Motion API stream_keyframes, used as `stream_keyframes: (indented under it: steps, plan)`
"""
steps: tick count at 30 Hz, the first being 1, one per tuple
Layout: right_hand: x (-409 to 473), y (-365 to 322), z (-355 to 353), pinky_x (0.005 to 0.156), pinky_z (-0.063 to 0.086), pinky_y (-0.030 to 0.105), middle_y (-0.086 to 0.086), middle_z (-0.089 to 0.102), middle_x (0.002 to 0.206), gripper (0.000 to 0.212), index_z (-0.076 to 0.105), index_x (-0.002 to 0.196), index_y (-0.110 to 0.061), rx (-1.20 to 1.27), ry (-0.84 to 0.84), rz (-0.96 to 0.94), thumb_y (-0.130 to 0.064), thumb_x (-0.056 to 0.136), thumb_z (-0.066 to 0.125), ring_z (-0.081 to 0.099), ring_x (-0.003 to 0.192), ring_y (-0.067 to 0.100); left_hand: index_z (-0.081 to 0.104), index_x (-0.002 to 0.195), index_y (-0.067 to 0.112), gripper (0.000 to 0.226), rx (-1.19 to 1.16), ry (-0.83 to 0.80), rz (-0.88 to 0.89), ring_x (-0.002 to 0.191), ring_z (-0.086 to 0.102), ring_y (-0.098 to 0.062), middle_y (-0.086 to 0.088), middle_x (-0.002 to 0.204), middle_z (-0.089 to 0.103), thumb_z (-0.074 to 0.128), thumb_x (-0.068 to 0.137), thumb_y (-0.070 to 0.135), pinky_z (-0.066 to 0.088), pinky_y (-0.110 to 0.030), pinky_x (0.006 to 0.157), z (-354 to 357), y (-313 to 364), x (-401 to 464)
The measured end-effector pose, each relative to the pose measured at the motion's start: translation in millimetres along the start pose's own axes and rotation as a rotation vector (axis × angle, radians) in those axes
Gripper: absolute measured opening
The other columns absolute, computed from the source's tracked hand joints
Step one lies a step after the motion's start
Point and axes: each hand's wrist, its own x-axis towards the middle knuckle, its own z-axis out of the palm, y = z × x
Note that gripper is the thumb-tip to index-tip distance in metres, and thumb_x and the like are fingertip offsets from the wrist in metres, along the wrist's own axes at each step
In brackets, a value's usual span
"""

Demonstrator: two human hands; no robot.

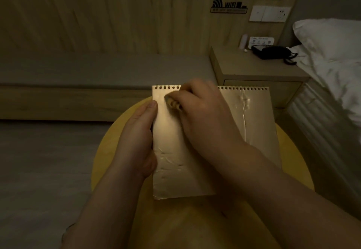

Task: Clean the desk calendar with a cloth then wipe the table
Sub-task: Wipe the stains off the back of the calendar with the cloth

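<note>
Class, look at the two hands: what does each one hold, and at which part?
The left hand grips the desk calendar along its left edge. The right hand pinches a small bunched cloth against the calendar near the spiral binding.

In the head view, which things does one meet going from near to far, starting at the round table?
Round yellow table → desk calendar held by the left hand → right hand pressing a small cloth → nightstand → black telephone → WIFI sign

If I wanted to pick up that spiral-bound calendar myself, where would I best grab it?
Probably by a long side edge, coming in from the side, as the left hand does now: thumb on the face, fingers behind. The desk calendar is a thin flat board, and its spiral binding along the top is awkward to pinch. The right hand rubs its face.
</note>
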Motion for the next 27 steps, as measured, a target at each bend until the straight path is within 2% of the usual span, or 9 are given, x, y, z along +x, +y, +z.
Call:
stream_keyframes:
  steps: [4,8,11,15,20,27]
  plan:
    - [24.6,-0.9,0.0,0.078,0.046,0.048,0.017,0.065,0.101,0.016,0.076,0.103,-0.001,-0.028,-0.004,0.02,0.0,0.092,0.065,0.057,0.094,0.036,0.083,0.098,0.021,0.038,-0.012,-0.033,0.001,0.088,0.078,-0.023,-0.012,0.1,0.08,0.046,0.108,0.024,0.061,-0.034,0.066,0.6,-0.1,-1.1]
    - [16.6,-7.1,1.4,0.076,0.046,0.048,0.016,0.064,0.101,0.015,0.076,0.103,-0.002,-0.041,-0.016,-0.006,-0.001,0.093,0.066,0.056,0.093,0.034,0.083,0.094,0.019,0.04,-0.05,-0.06,-0.004,0.08,0.078,-0.021,-0.01,0.091,0.08,0.046,0.108,0.024,0.06,-0.033,0.062,-3.3,2.2,-0.8]
    - [-4.0,-15.2,3.5,0.074,0.046,0.043,0.013,0.065,0.099,0.015,0.076,0.106,-0.005,-0.036,-0.05,-0.035,-0.003,0.092,0.07,0.055,0.092,0.03,0.081,0.097,0.015,0.038,-0.09,-0.069,-0.032,0.082,0.077,-0.024,-0.013,0.092,0.079,0.046,0.108,0.025,0.06,-0.034,0.064,-4.6,2.5,-0.5]
    - [-44.1,-27.7,5.4,0.077,0.051,0.036,0.01,0.067,0.105,0.02,0.074,0.112,-0.007,-0.015,-0.134,-0.081,-0.011,0.092,0.073,0.056,0.094,0.025,0.084,0.095,0.011,0.048,-0.103,-0.066,-0.112,0.088,0.079,-0.028,-0.018,0.1,0.08,0.043,0.109,0.031,0.062,-0.034,0.065,-2.7,4.8,-2.1]
    - [-97.3,-42.7,6.5,0.081,0.055,0.033,0.008,0.071,0.109,0.022,0.074,0.115,-0.008,0.037,-0.187,-0.108,-0.017,0.096,0.067,0.061,0.097,0.024,0.086,0.083,0.02,0.049,-0.041,0.032,-0.126,0.078,0.079,-0.022,-0.008,0.091,0.082,0.047,0.107,0.034,0.063,-0.036,0.059,-2.3,4.2,-2.6]
    - [-137.0,-51.2,10.6,0.074,0.057,0.038,0.009,0.073,0.098,0.014,0.079,0.107,-0.007,-0.002,-0.074,-0.122,-0.011,0.099,0.068,0.067,0.084,0.027,0.086,0.08,0.023,0.05,-0.034,0.057,-0.12,0.072,0.079,-0.019,-0.004,0.087,0.082,0.046,0.108,0.035,0.061,-0.035,0.057,-7.7,7.2,2.2]
